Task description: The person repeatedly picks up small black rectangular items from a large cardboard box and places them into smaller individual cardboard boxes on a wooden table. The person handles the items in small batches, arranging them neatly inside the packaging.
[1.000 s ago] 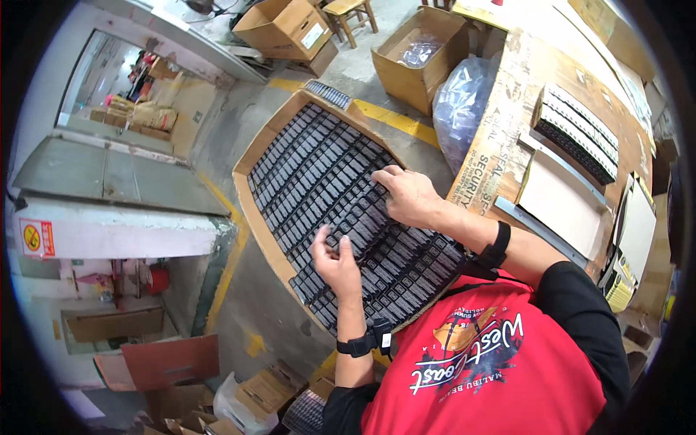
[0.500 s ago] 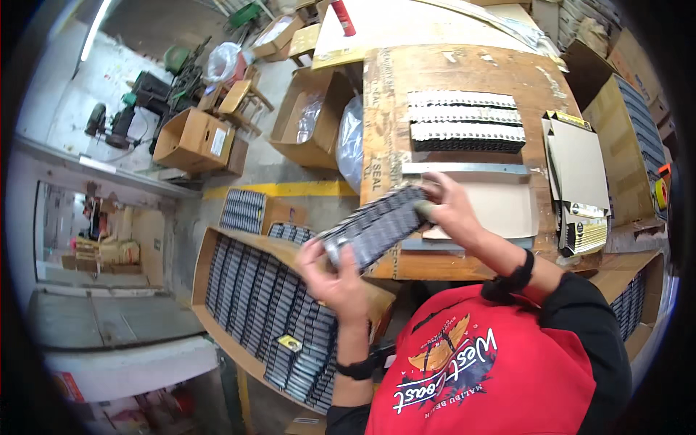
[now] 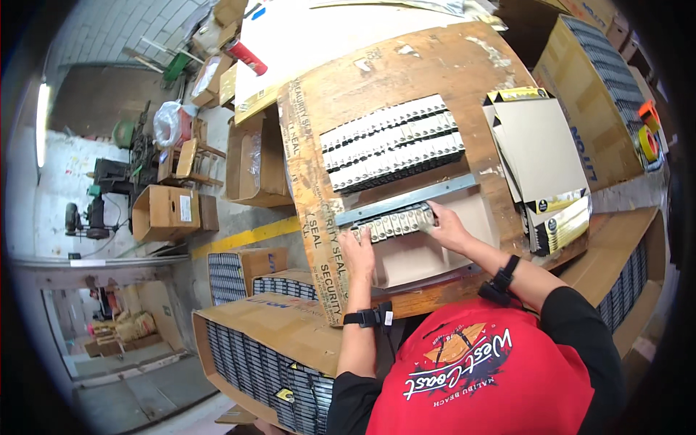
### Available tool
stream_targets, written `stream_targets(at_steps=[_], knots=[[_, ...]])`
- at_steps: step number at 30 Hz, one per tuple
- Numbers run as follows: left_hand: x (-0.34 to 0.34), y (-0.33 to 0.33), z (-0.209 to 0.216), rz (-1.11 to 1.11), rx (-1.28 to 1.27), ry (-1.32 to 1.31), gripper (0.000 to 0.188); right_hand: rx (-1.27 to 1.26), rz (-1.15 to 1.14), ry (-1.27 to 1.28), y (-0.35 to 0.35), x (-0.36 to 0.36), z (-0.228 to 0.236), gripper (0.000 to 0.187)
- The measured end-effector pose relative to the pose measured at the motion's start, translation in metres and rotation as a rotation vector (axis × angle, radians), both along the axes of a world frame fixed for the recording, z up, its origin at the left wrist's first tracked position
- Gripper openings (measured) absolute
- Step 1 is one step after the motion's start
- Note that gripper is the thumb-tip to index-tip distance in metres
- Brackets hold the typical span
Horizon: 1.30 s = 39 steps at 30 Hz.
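Note:
My left hand (image 3: 359, 254) and my right hand (image 3: 448, 226) are closed on opposite ends of a row of small black packs with pale, dotted tops (image 3: 395, 224). The row lies along the near side of a metal bar (image 3: 406, 199), over a shallow beige cardboard tray (image 3: 435, 257). Whether the row rests on the tray bottom, I cannot tell. Just beyond the bar, several similar rows (image 3: 391, 141) sit side by side on the wooden table (image 3: 319, 94).
Flat cardboard boxes with yellow-and-black ends (image 3: 540, 152) lie at the table's right. Cartons full of dark packs stand at lower left (image 3: 268, 370), lower right (image 3: 623, 290) and far right (image 3: 591, 87). A red can (image 3: 246, 58) is on the far pale surface.
The row of packs has moved from over the table's left edge to the tray beside the metal bar. It has turned so its pale tops face up. The whole view has also shifted.

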<state>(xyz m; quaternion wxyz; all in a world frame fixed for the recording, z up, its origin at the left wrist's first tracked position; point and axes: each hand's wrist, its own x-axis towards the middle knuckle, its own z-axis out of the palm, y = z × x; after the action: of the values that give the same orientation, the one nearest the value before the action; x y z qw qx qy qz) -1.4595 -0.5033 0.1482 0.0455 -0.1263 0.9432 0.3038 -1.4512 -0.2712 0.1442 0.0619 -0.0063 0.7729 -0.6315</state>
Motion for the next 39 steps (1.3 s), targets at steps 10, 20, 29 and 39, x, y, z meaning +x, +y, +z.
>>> stream_targets(at_steps=[10,20,29,39], knots=[[-0.026,0.0,0.009,-0.07,-0.045,-0.142,0.056,0.391,-0.066,0.048,-0.005,-0.005,-0.015,0.039],[0.007,-0.01,0.142,-0.146,0.684,-0.237,0.047,0.536,-0.203,0.523,0.005,0.026,0.103,0.022],[0.098,-0.1,0.191,-0.082,0.761,0.36,0.017,0.288,0.633,0.881,-0.128,0.06,0.202,0.051],[0.347,-0.328,0.119,0.412,-0.594,-0.326,0.032,0.738,0.661,0.444,-0.089,0.088,0.152,0.04]])
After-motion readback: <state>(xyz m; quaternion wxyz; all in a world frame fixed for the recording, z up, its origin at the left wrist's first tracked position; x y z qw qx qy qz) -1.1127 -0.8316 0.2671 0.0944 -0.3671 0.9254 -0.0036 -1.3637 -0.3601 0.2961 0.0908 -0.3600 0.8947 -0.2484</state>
